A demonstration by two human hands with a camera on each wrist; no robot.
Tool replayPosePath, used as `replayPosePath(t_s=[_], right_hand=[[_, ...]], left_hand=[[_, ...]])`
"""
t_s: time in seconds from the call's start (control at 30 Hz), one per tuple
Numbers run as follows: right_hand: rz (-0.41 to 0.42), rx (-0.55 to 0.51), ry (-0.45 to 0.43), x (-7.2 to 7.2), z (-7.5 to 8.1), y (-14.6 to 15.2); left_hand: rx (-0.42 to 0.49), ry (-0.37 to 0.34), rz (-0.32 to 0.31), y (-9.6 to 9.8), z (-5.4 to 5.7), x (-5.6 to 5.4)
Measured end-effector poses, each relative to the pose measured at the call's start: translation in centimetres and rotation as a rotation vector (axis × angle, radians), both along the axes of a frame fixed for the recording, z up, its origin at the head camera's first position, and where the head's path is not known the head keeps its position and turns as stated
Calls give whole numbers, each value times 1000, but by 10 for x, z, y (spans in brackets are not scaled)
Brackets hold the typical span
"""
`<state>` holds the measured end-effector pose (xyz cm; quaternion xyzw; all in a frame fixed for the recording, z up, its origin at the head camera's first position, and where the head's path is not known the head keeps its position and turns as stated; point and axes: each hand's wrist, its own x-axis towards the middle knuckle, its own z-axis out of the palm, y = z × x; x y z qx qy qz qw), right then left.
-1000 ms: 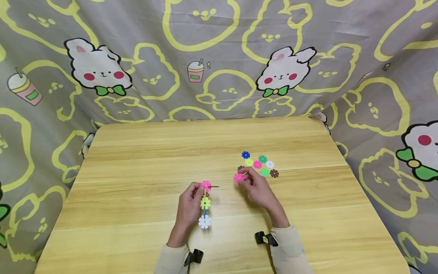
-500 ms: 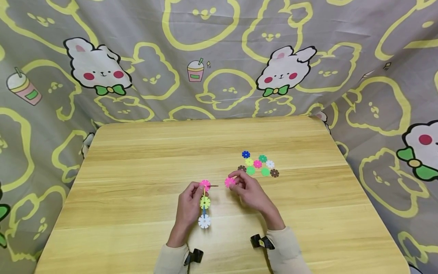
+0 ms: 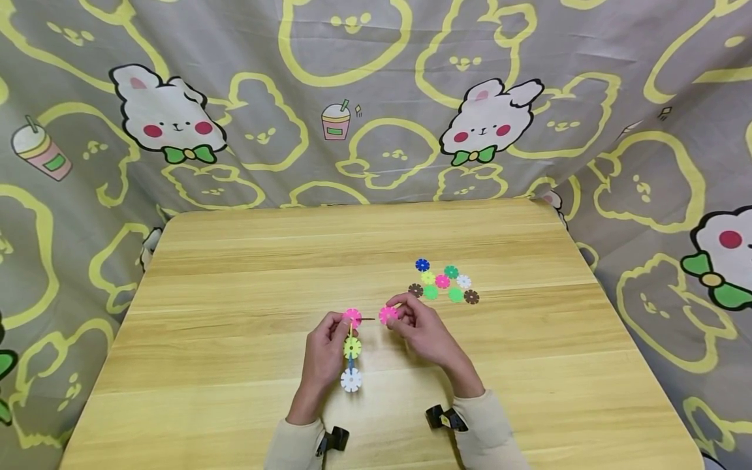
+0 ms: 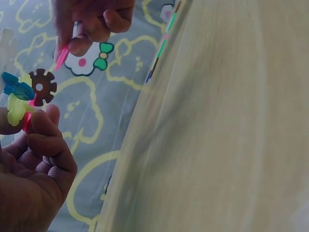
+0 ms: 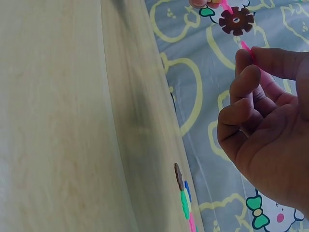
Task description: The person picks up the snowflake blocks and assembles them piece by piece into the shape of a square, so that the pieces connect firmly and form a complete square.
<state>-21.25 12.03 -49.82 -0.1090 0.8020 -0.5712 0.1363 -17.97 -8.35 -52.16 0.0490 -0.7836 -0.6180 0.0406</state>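
Wood table [image 3: 235,281]: joining step, apparently.
Left grip [image 3: 320,346] pinches disc chain [image 3: 357,349], right grip [image 3: 431,334] pink disc [image 3: 387,315]; likely next: align with brown disc [image 4: 47,89].

A grey cloth [image 3: 314,104] patterned in yellow and white hangs behind and beside a wood-grain table [image 3: 252,261].

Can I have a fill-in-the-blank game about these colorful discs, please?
1. The right hand pinches a single ____ disc.
2. In the head view, the left hand holds a chain, and its lowest disc is ____.
3. The chain's brown disc sticks out toward the person's ____ hand.

Missing words: pink, white, right.
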Motion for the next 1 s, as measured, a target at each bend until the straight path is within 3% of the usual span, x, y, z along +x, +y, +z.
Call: replayPosePath(t_s=[1.0], right_hand=[[15,-20,2,0,-4,-6]], left_hand=[[13,9,-12,-1,-1,0]])
